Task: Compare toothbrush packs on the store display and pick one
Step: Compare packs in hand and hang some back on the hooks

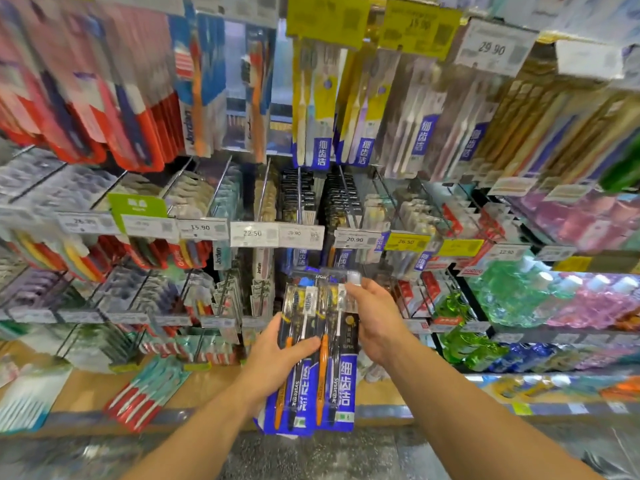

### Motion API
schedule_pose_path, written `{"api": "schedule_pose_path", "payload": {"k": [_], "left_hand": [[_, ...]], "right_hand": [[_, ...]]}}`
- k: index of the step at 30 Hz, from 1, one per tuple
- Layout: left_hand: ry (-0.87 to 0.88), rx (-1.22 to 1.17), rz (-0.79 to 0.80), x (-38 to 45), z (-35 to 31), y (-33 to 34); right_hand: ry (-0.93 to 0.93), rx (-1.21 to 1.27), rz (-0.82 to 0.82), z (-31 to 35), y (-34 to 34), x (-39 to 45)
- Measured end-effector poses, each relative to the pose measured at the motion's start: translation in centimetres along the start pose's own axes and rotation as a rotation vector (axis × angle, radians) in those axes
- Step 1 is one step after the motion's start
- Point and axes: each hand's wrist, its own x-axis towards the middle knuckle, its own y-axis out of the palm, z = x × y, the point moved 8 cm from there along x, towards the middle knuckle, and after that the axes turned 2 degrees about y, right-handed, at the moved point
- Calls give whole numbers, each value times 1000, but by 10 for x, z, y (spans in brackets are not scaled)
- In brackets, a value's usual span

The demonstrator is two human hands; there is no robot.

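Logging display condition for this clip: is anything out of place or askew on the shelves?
Yes. Several toothbrush packs lie loose and slanted on the bottom ledge at lower left, off the hooks. The two held packs look intact.

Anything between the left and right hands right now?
Head view: two blue-and-black toothbrush packs, overlapped side by side. Left hand grips the left pack's edge; right hand holds the right one near its top.

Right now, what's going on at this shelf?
A person stands at a store display of hanging toothbrush packs and holds two blue-and-black Systema toothbrush packs side by side. The left hand grips the left pack across its front; the right hand holds the right pack by its edge. Mouthwash bottles sit on the right.
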Motion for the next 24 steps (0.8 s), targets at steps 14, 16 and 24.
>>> {"api": "schedule_pose_path", "payload": {"k": [14, 16, 24], "left_hand": [[261, -93, -148, 71, 50, -16], [325, -109, -135, 82, 55, -15], [545, 3, -160, 102, 56, -4]], "right_hand": [[-332, 40, 167, -11, -14, 75], [-345, 85, 181, -16, -19, 87], [-585, 165, 233, -11, -26, 101]]}}
